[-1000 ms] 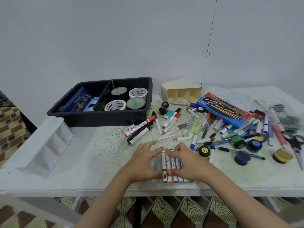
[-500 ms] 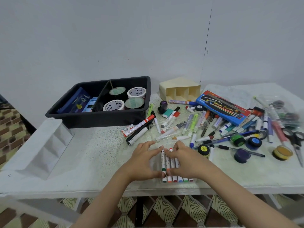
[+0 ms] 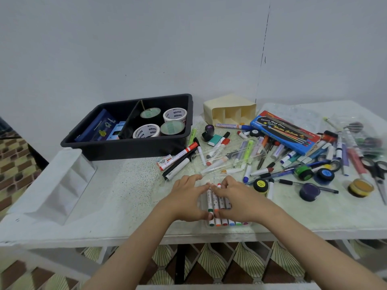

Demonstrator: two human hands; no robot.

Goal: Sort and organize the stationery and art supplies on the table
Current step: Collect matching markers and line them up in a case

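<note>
Head view: the row of markers (image 3: 222, 204) lies side by side at the near edge of the table (image 3: 129, 195), coloured ends pointing at the rim and almost reaching it. The left hand (image 3: 184, 197) and right hand (image 3: 236, 199) arch over the row. Each grip is clamped on it, thumb at the near ends and curled fingertips at the far ends, and the two thumbs nearly touch.

Left of the hands is a bare stretch of table, reaching a white holder (image 3: 60, 185) at the left edge and a black tray (image 3: 134, 149) on the far side. Just beyond the fingertips and to the right is a loose heap of pens (image 3: 261, 155), and a yellow-lidded pot (image 3: 260, 184) sits just beside the right hand. Scissors (image 3: 377, 170) lie at the right edge.
</note>
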